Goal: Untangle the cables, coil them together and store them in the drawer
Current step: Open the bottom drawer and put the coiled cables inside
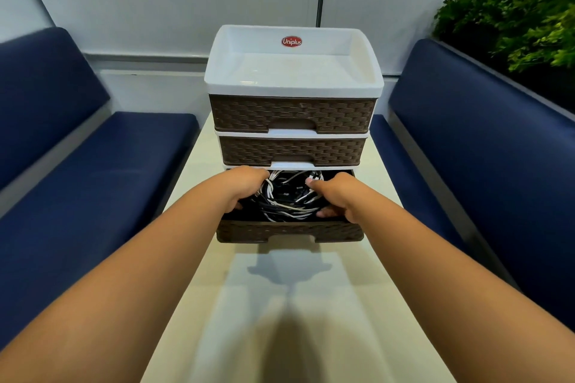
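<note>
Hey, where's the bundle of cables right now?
The coiled black and white cables lie in the pulled-out bottom drawer of the drawer unit at the centre of the head view, gripped between the left hand and the right hand.

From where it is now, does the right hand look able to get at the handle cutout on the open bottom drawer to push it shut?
Probably yes. The right hand grips the cables just behind the bottom drawer front; nothing covers the handle cutout, though the grip must let go first.

My fingers (pixel 323 213) vanish under the cables (pixel 291 196); both drawers (pixel 291 151) above are closed, contents unseen.
</note>
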A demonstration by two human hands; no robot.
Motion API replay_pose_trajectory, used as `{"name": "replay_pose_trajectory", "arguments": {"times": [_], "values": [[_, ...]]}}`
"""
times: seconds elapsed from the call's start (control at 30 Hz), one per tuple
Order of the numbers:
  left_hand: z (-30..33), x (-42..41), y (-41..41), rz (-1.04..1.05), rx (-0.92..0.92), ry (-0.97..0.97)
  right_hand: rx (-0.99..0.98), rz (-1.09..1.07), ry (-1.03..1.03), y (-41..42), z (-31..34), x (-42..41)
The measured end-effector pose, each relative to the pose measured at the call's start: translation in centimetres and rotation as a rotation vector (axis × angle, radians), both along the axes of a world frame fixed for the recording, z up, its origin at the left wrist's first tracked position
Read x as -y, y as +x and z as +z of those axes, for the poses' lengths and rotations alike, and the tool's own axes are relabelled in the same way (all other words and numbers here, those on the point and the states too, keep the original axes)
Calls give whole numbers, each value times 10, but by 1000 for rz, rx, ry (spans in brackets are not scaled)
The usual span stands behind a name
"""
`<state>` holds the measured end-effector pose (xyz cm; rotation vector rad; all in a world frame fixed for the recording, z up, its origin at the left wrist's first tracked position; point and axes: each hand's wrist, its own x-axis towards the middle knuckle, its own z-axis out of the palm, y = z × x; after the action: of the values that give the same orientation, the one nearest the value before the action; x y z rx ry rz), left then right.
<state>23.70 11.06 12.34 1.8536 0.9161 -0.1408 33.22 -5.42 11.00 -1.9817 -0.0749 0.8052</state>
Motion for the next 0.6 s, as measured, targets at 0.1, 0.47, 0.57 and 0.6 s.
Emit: {"name": "replay_pose_trajectory", "arguments": {"times": [0.1,0.47,0.57,0.6], "values": [[15,-3,-17,-46,34,184,326,96,-169,-5,13,21],[-33,-12,-124,14,268,307,578,10,-44,-48,-41,117],[-46,-8,-121,62,315,332,610,-55,-43,-43,-50,111],[-48,-7,-119,78,328,342,617,-68,-37,-40,-50,110]]}}
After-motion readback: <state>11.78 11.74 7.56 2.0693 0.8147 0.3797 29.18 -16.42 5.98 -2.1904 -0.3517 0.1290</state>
